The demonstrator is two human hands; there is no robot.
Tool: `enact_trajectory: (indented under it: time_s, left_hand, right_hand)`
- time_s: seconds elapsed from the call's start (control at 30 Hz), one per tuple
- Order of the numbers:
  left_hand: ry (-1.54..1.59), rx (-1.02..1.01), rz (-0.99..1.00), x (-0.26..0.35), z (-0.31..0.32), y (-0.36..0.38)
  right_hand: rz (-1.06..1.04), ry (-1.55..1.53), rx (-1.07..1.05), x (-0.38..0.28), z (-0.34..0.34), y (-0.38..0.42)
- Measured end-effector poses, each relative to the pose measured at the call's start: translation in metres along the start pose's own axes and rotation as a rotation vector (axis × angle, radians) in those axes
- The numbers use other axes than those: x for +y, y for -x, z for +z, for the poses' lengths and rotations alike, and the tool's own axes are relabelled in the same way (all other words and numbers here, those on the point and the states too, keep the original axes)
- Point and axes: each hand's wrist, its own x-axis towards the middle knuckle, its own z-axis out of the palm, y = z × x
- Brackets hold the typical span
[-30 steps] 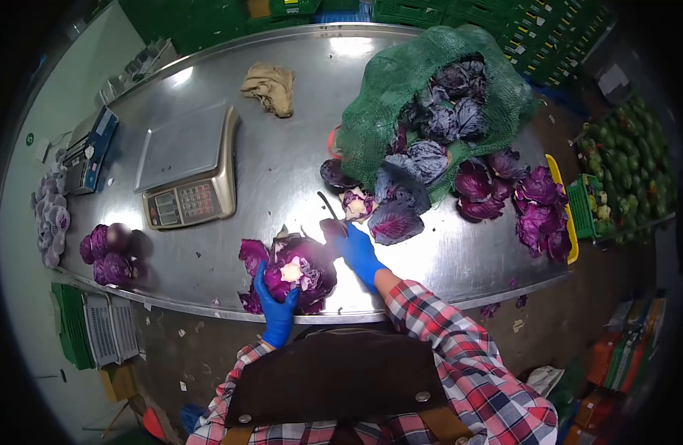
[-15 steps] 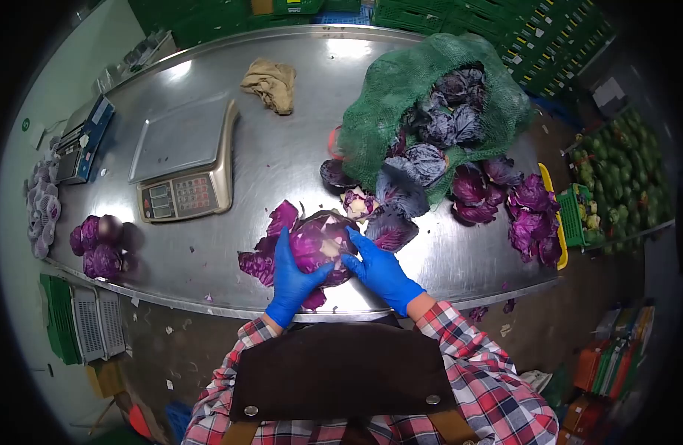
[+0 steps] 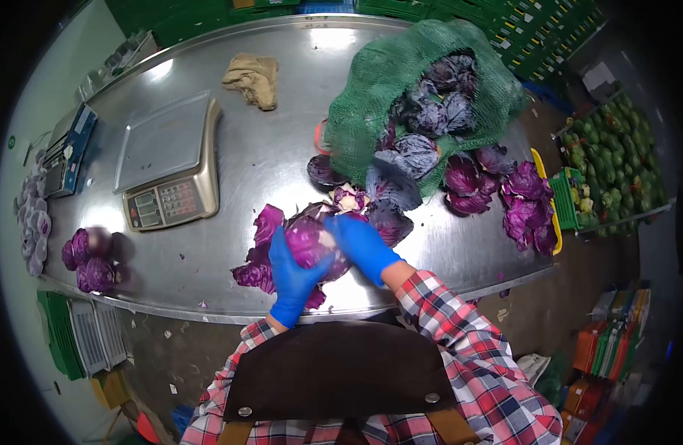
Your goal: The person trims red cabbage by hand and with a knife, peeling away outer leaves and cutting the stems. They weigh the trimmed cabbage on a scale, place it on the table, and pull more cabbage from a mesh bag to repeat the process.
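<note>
Both my hands wear blue gloves. My left hand (image 3: 293, 273) is wrapped round the near left side of a purple red cabbage (image 3: 306, 243), low over the table's front part. From the right, my right hand (image 3: 362, 246) grips the top of the same cabbage, its fingers slightly blurred by motion. Loose purple leaves (image 3: 254, 276) lie to the left of the cabbage. Just beyond it rests a pale cut stem end (image 3: 349, 197) among dark outer leaves (image 3: 392, 185).
A green net bag (image 3: 363, 96) spills cabbages at the back right. Purple leaves (image 3: 527, 208) are heaped by a yellow tray edge (image 3: 555, 215). At left stand a scale (image 3: 171, 200) and several cabbages (image 3: 96, 273); a brown cloth (image 3: 254, 78) lies behind. The metal table's front edge (image 3: 208, 315) runs before me.
My right hand has shifted left and inward over the cabbage, and its fingers have closed more. The cabbage has turned slightly in my left hand. The view has shifted a little.
</note>
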Motion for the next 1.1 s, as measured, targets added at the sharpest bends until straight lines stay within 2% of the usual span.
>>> enact_trajectory:
  time_s: [0.03,0.07,0.13,0.23,0.33,0.4,0.47,0.5,0.6,0.63,0.7,0.73,0.8,0.87,0.9,0.93,0.97,1.0,1.07,1.1]
  left_hand:
    - [0.001,-0.008,0.056,0.006,-0.001,0.007]
    - [0.002,-0.01,0.115,0.01,-0.001,0.012]
    - [0.1,-0.062,0.048,0.0,-0.003,0.009]
    - [0.182,-0.045,-0.025,-0.021,-0.013,0.011]
    - [0.146,-0.095,0.149,-0.04,-0.022,0.018]
    - [0.184,-0.073,0.111,-0.044,-0.022,0.024]
    - [0.234,-0.048,0.046,-0.044,-0.02,0.024]
    - [0.234,-0.04,0.034,-0.044,-0.018,0.024]
    - [0.178,-0.076,0.231,-0.044,-0.023,0.032]
    - [0.177,-0.071,0.247,-0.037,-0.023,0.038]
    - [0.272,-0.012,0.101,-0.035,-0.019,0.047]
    - [0.363,0.01,0.002,-0.036,-0.018,0.05]
    - [0.332,0.053,-0.049,-0.034,-0.016,0.051]
    - [0.282,0.103,-0.127,-0.028,-0.017,0.045]
    - [0.251,0.125,-0.183,-0.02,-0.017,0.041]
    - [0.222,0.142,-0.24,-0.016,-0.018,0.038]
    - [0.128,0.131,-0.2,-0.024,-0.02,0.034]
    - [0.015,-0.02,-0.17,-0.019,-0.032,0.027]
    - [-0.214,-0.331,-0.101,0.001,-0.061,0.009]
    - [-0.262,-0.229,0.139,0.0,-0.057,0.001]
  right_hand:
    - [0.106,-0.139,0.075,-0.009,-0.011,-0.007]
    - [-0.05,0.009,0.133,0.017,-0.008,-0.031]
    - [0.144,-0.206,-0.103,0.009,-0.016,-0.026]
    - [0.238,-0.502,-0.203,0.0,-0.006,-0.009]
    - [0.266,-0.4,-0.19,0.005,0.009,-0.013]
    - [0.098,-0.239,-0.064,0.014,0.023,-0.025]
    - [0.018,-0.031,-0.031,0.019,0.026,-0.046]
    - [0.044,-0.117,-0.046,-0.001,0.016,-0.04]
    - [0.079,0.113,-0.012,0.033,0.042,-0.076]
    - [0.003,0.163,0.032,0.027,0.046,-0.079]
    - [0.097,-0.066,-0.068,0.007,0.03,-0.071]
    - [0.065,-0.066,-0.058,0.009,0.032,-0.072]
    - [0.0,-0.065,-0.039,0.012,0.037,-0.073]
    - [-0.153,0.048,-0.005,0.025,0.042,-0.075]
    - [-0.202,-0.036,-0.005,0.002,0.023,-0.053]
    - [-0.087,-0.158,-0.046,-0.007,0.006,-0.033]
    - [0.028,-0.28,-0.083,-0.011,-0.009,-0.014]
    - [0.142,-0.402,-0.118,-0.011,-0.015,0.0]
    - [0.155,-0.369,-0.222,0.004,-0.002,0.029]
    - [0.175,-0.346,-0.197,0.021,0.014,0.03]
